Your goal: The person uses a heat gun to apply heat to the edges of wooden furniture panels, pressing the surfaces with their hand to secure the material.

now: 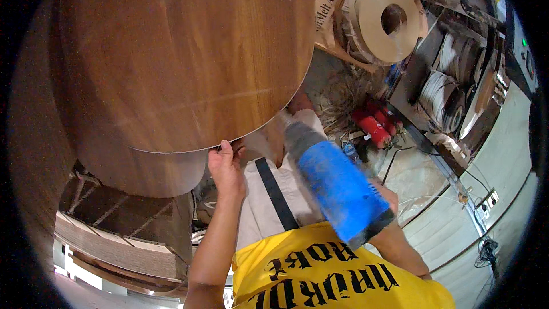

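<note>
A large brown wood-grain panel (189, 63) with a rounded corner and a thin pale edge fills the upper left. At its near edge, my left hand (226, 170) has the thumb against the rim and the other fingers curled underneath, partly hidden. My right hand (388, 195) is wrapped around the handle of a blue heat gun (337, 186), whose body hides most of the fingers. The gun's dusty grey nozzle points up and left, close to the panel's curved edge. Whether it touches cannot be made out.
Another rounded panel (151, 166) lies beneath, above a stack of boards (114, 240). Beyond the curved edge stand a tan tape roll (366, 20) and a paper sack (329, 6). Red cylinders (374, 129) lie on the littered floor; white spools (437, 94) sit in a rack.
</note>
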Demonstrator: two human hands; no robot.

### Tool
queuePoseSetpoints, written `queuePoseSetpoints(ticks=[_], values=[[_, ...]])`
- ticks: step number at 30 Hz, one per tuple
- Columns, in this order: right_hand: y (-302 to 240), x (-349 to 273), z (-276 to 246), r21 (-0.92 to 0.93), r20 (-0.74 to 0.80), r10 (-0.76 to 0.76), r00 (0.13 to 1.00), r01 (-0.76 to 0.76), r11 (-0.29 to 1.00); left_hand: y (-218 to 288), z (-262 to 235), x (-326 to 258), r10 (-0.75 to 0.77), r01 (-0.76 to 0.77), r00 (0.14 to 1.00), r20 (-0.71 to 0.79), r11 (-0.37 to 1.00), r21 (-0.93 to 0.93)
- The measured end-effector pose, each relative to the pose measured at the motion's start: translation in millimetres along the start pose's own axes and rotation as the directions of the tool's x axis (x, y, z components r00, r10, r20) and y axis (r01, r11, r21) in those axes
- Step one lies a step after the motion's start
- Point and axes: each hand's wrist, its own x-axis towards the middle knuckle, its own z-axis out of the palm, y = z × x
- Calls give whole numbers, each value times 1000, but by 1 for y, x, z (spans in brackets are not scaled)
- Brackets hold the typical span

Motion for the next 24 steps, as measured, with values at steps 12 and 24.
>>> queuePoseSetpoints(ticks=[12,24], values=[[9,7,-15,-66,-27,53,998,-55,996,5,0,-2,8,-8,1000,12,1000,12],[6,30,-34,-284,-53,-56,997,39,958,1,-5,1,7,-8,999,34,999,33]])
